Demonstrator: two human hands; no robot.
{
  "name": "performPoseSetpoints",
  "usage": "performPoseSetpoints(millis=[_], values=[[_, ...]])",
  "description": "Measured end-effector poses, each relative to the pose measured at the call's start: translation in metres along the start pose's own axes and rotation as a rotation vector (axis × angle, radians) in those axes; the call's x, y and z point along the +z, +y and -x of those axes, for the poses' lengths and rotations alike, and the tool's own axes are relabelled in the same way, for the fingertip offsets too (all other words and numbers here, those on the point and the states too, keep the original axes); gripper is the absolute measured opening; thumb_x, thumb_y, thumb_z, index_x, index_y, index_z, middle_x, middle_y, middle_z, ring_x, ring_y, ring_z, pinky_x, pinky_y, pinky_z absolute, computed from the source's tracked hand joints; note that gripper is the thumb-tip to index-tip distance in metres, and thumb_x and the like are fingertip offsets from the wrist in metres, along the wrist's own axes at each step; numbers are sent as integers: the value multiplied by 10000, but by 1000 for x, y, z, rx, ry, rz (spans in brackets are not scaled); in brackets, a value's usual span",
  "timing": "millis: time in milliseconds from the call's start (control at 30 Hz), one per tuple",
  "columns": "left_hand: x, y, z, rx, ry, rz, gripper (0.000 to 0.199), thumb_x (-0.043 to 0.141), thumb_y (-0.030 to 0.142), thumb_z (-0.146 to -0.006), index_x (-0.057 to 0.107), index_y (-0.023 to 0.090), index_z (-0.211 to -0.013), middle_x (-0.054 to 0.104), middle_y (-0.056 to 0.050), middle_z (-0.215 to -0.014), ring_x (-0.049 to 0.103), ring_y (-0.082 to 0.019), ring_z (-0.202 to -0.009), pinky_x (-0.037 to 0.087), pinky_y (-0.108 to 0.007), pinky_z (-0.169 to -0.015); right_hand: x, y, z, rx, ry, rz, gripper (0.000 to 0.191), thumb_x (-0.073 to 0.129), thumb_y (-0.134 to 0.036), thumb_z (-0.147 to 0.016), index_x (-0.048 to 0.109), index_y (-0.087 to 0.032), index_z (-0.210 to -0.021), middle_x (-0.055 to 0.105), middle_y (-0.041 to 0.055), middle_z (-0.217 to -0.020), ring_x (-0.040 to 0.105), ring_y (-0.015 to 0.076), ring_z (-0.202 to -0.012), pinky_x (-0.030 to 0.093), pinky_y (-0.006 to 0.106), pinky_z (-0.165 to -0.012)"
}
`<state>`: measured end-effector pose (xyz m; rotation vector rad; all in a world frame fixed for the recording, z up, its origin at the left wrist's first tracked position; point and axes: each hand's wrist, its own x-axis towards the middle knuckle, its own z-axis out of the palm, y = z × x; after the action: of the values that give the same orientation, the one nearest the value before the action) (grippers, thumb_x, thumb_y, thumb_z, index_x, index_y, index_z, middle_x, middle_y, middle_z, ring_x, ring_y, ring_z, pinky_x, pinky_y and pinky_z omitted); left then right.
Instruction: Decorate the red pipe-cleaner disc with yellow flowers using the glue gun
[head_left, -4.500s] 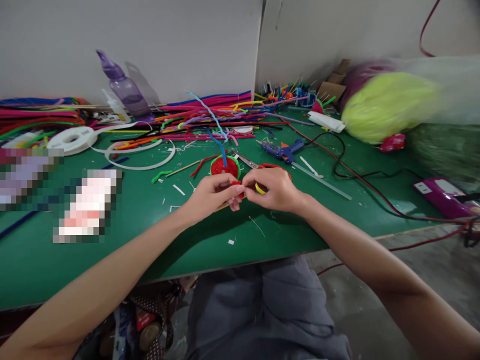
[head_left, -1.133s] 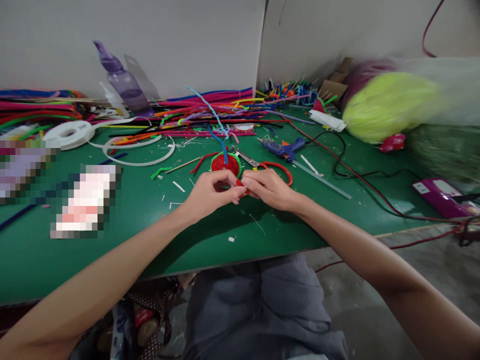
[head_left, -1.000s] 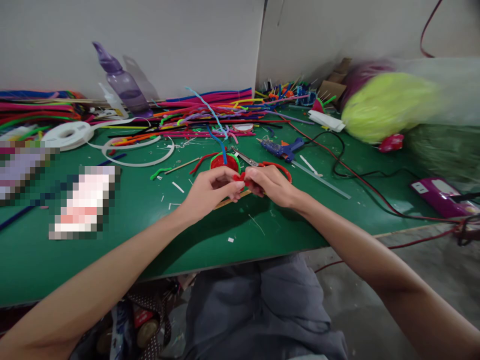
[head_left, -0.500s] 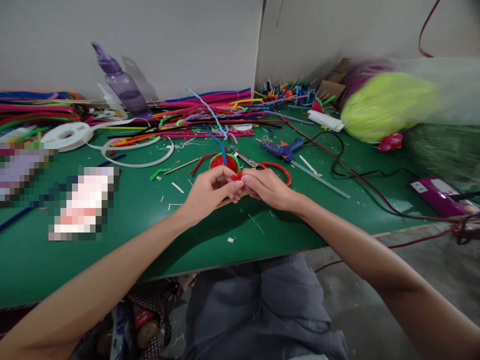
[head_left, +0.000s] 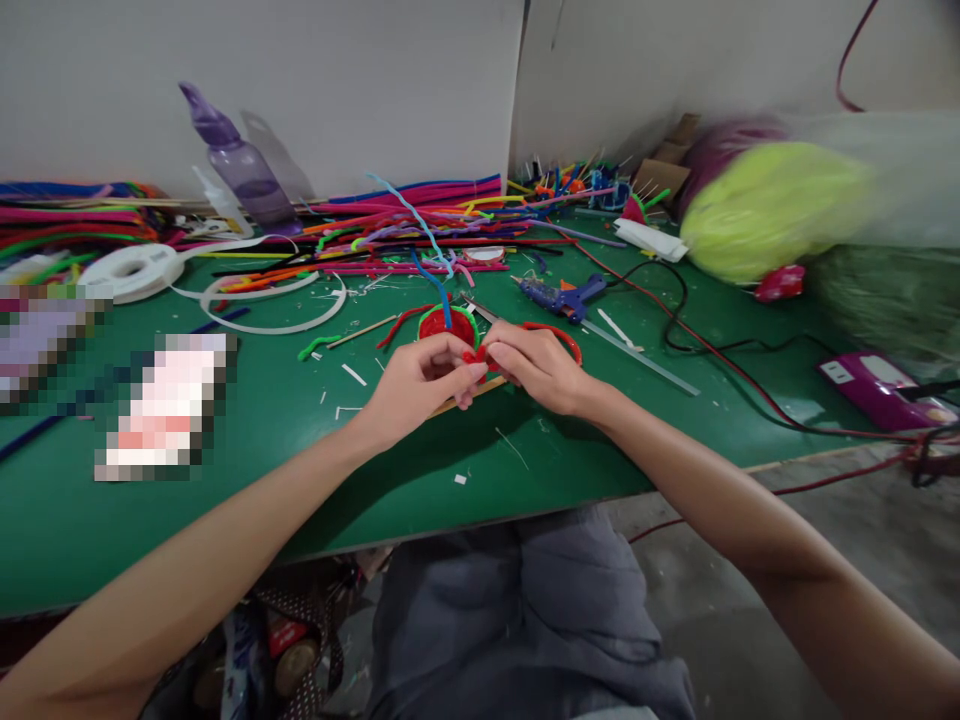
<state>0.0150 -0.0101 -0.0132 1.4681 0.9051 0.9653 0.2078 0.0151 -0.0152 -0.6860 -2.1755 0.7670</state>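
Over the green table, my left hand (head_left: 431, 378) pinches a small red fuzzy piece (head_left: 475, 356) between thumb and fingers. My right hand (head_left: 541, 368) meets it from the right, its fingers closed on the other side of the same piece. Just behind the hands lies a round red piece with a green rim (head_left: 442, 322), partly hidden by my left hand. A blue pipe cleaner (head_left: 436, 287) reaches over it. Scissors with red-orange handles (head_left: 564, 338) are partly covered by my right hand. A thin wooden stick (head_left: 491, 385) lies under the hands.
A blue glue gun (head_left: 566, 298) with its cord lies right of the scissors. Pipe cleaners (head_left: 420, 225) are heaped along the wall, near a purple bottle (head_left: 251, 180). A white ribbon roll (head_left: 135, 270) is at left, a purple power strip (head_left: 877, 385) at right.
My right hand has shifted slightly right and up, showing more of the red piece and covering more of the scissors. My left hand has barely moved.
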Motion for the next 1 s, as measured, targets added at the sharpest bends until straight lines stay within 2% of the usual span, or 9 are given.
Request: performPoseSetpoints(millis=[100,300,367,433,567,700,800,900,1000], values=[[-1,0,0,-46,-32,24,219,703,344,-816,603,151,-788,592,28,-589,559,-77,-520,484,-204,-519,-2,2,0,-109,64,2,105,498,-204,-944,590,-156,-960,623,21,-865,532,91,-697,407,225,-632],[-1,4,-3,-252,-62,247,264,703,321,-801,540,155,-677,455,58,-510,434,-43,-445,374,-167,-421,0,3,1,-206,124,99,89,530,-141,-917,613,-169,-899,663,19,-827,553,96,-670,435,229,-623],[-1,5,-3,-270,-56,300,284,691,317,-814,511,157,-663,397,72,-497,388,-30,-435,347,-151,-412,3,4,2,-238,169,156,101,519,-131,-922,608,-173,-901,664,14,-822,552,92,-663,435,228,-627],[-1,4,-3,-243,-53,304,257,694,326,-817,529,162,-706,426,69,-530,424,-34,-466,392,-148,-443,6,5,3,-242,224,198,82,529,-148,-920,602,-178,-898,652,7,-795,543,89,-640,424,224,-604],[-2,1,-4,-151,-60,234,231,749,321,-768,583,184,-850,612,34,-710,569,-69,-580,524,-203,-563,9,5,6,-216,297,232,54,553,-187,-898,588,-186,-856,597,-20,-686,499,82,-565,386,217,-540],[-1,-1,-3,-92,-40,148,210,729,337,-787,609,168,-821,637,23,-673,591,-83,-570,527,-214,-563,2,0,5,-183,220,130,130,531,-199,-878,560,-179,-752,530,-38,-613,438,73,-524,339,214,-511],[0,1,-1,-60,-42,32,211,725,331,-790,610,155,-765,609,31,-604,580,-81,-551,506,-208,-567,-2,-2,2,-66,116,54,246,493,-290,-921,536,-172,-709,482,-40,-590,402,75,-525,303,223,-516],[1,3,1,-61,-65,-70,214,726,319,-785,606,148,-739,606,35,-590,569,-67,-539,476,-193,-570,-2,-2,0,23,7,20,323,485,-371,-944,513,-166,-696,467,-44,-590,391,72,-538,287,226,-537],[2,5,1,-77,-84,-113,230,723,331,-782,598,145,-728,610,32,-587,561,-65,-526,450,-185,-541,1,-2,-1,37,-43,3,356,460,-369,-959,468,-169,-665,440,-49,-581,368,68,-534,275,227,-543]])
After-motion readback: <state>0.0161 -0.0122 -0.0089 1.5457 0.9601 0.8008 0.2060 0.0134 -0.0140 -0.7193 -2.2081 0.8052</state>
